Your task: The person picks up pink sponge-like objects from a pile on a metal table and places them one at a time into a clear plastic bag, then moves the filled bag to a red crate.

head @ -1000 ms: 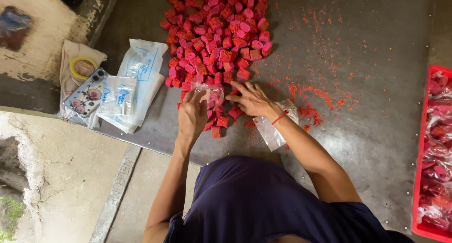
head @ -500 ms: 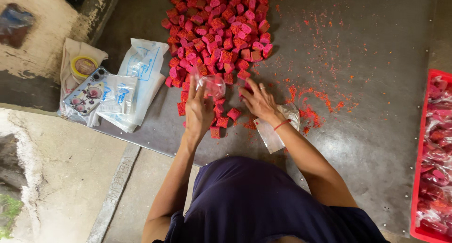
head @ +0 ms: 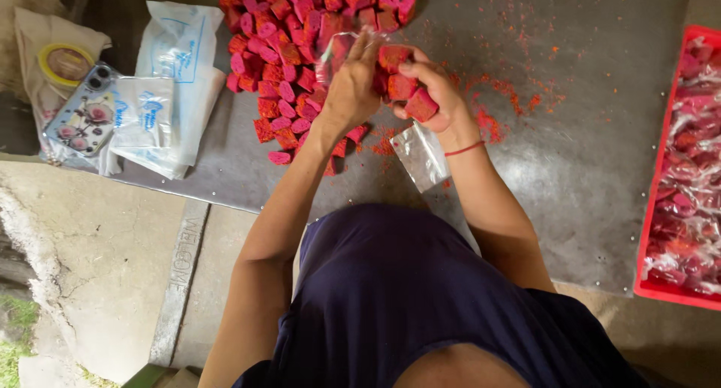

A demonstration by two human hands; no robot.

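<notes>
Here we are pinching a small clear plastic bag [head: 339, 51] open with our left hand [head: 351, 95] above the pile of red cubes [head: 297, 50], while our right hand [head: 428, 95] is clutching several cubes [head: 405, 87] beside its mouth. Spare clear bags [head: 422, 157] are lying below our right wrist. The grey metal sheet [head: 601, 155] is giving us bare room toward the red tray [head: 652, 230].

My left hand [head: 351, 87] holds a small clear bag [head: 336, 56] open over the pile of red cubes [head: 300, 50]. My right hand [head: 429, 95] grips several cubes beside it. A red tray [head: 652, 230] of filled packets sits at right.
</notes>
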